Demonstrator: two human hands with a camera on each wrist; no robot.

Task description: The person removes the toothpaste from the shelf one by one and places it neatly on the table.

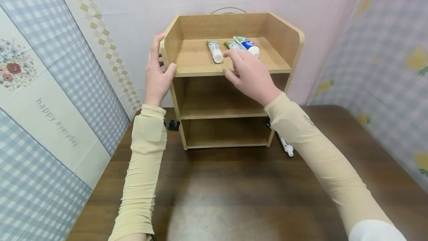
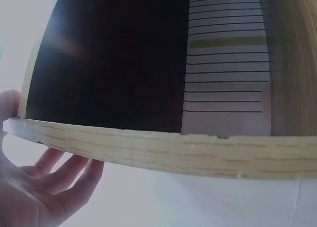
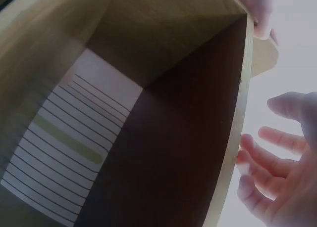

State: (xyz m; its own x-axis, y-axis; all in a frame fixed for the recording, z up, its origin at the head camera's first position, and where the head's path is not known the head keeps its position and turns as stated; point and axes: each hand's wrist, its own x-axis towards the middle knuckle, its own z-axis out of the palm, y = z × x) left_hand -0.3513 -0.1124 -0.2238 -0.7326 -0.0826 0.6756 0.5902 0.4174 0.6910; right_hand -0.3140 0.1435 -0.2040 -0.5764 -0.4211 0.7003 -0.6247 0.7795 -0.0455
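A wooden shelf unit [image 1: 194, 64] stands in front of me in the head view, with a raised rim round its top tier. My left hand [image 1: 157, 79] grips its left side panel, thumb at the front edge and fingers on the outer face. On the top tier lie a white-capped tube [image 1: 215, 52] and, farther right, a second tube [image 1: 233, 46] beside a blue-and-white tube [image 1: 248, 44]. Over the front edge hovers my right hand [image 1: 252, 77], fingers loosely bent with nothing between them; it partly hides the second tube. In the right wrist view, its fingers [image 3: 270, 160] overlap the board's edge.
Below the top are two lower compartments, the middle one [image 1: 220, 101] and the bottom one [image 1: 227, 133]. Another white tube [image 1: 286, 147] lies on the dark wooden table [image 1: 227, 192], right of the unit and partly behind my right sleeve. Patterned cloth [image 1: 367, 66] hangs around the table.
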